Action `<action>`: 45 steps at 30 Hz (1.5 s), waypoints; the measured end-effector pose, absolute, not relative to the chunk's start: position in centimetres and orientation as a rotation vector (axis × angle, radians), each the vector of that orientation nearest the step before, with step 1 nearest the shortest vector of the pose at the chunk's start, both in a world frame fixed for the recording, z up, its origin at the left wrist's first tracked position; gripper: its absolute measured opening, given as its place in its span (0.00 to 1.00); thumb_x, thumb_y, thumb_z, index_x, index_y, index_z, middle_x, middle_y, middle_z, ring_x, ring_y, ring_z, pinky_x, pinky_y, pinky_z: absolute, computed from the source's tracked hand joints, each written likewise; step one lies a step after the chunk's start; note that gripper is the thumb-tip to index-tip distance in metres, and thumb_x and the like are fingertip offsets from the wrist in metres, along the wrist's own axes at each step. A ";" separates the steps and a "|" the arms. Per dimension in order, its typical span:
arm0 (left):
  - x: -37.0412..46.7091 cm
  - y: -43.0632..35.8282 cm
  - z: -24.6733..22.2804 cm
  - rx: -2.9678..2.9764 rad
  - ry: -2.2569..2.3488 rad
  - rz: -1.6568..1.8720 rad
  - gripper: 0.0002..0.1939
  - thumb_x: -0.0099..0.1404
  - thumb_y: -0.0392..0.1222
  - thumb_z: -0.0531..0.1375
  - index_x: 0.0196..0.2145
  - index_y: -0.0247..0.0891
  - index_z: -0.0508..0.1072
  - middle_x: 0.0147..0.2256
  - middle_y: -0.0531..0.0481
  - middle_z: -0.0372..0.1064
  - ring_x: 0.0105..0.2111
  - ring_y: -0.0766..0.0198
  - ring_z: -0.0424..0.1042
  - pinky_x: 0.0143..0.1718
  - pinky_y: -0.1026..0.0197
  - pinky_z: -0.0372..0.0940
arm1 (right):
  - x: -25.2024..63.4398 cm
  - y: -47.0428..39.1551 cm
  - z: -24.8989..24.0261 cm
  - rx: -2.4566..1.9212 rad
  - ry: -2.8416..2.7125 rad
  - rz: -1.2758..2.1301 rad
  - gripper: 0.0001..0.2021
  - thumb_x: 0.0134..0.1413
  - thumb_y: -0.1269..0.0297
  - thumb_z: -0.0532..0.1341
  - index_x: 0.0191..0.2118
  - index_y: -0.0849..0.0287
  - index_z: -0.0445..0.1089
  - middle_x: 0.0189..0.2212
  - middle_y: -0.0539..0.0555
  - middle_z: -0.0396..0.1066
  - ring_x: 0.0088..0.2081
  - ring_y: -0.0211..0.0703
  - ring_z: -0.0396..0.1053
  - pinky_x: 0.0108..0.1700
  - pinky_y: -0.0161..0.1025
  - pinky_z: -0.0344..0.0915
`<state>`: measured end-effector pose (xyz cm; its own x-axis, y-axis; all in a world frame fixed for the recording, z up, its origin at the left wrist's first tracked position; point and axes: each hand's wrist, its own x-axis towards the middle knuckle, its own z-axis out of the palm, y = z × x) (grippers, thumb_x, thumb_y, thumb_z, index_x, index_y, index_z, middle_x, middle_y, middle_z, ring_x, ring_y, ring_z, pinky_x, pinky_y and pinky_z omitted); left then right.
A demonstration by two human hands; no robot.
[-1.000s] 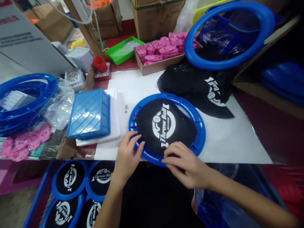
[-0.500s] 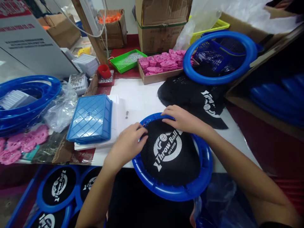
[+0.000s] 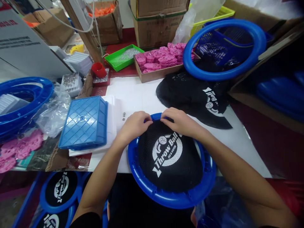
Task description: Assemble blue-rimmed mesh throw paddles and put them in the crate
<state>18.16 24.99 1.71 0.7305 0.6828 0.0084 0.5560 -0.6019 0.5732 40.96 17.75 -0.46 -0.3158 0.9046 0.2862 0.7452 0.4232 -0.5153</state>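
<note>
A blue plastic ring (image 3: 155, 196) rests tilted at the table's front edge, its near side over my lap. Black mesh fabric (image 3: 185, 171) printed "Throw Ball" lies inside it. At the ring's far rim, my left hand (image 3: 136, 125) pinches the mesh edge with thumb and fingers. Close beside it, my right hand (image 3: 179, 122) has its fingers closed over the rim and the mesh edge. Behind the right hand lie loose black mesh pieces (image 3: 187, 91) with the same print. Two small metal discs (image 3: 123, 116) sit left of the ring.
An upturned blue basket (image 3: 83, 120) stands on white sheets at left. Pink parts (image 3: 163, 57) fill a cardboard tray beside a green tray (image 3: 122, 58). Another blue ring (image 3: 224, 76) leans on a dark blue basket. Printed mesh discs in blue rings (image 3: 59, 190) lie below the table.
My left hand has moved right along the far rim, closer to my right hand, and its fingers have closed on the mesh edge. The view has shifted slightly.
</note>
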 end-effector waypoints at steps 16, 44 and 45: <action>18.5 25.4 0.3 2.388 0.968 0.365 0.08 0.72 0.37 0.60 0.36 0.39 0.79 0.38 0.46 0.78 0.40 0.54 0.75 0.45 0.51 0.69 | 39.8 18.3 -1.0 -1.533 -1.926 0.343 0.07 0.60 0.69 0.61 0.30 0.56 0.70 0.30 0.54 0.75 0.35 0.46 0.71 0.41 0.43 0.65; 19.0 25.8 2.2 2.464 0.961 0.147 0.08 0.66 0.36 0.59 0.35 0.39 0.79 0.38 0.46 0.78 0.39 0.57 0.74 0.42 0.55 0.64 | 40.0 19.5 1.6 -1.823 -1.742 0.747 0.04 0.49 0.69 0.64 0.26 0.59 0.75 0.24 0.49 0.74 0.29 0.39 0.68 0.33 0.36 0.59; 19.1 25.8 2.4 2.474 0.972 0.133 0.08 0.66 0.37 0.59 0.35 0.39 0.79 0.38 0.47 0.78 0.39 0.57 0.74 0.41 0.55 0.64 | 40.0 19.5 1.8 -1.825 -1.741 0.766 0.03 0.49 0.70 0.64 0.26 0.59 0.75 0.24 0.49 0.74 0.29 0.39 0.69 0.33 0.36 0.59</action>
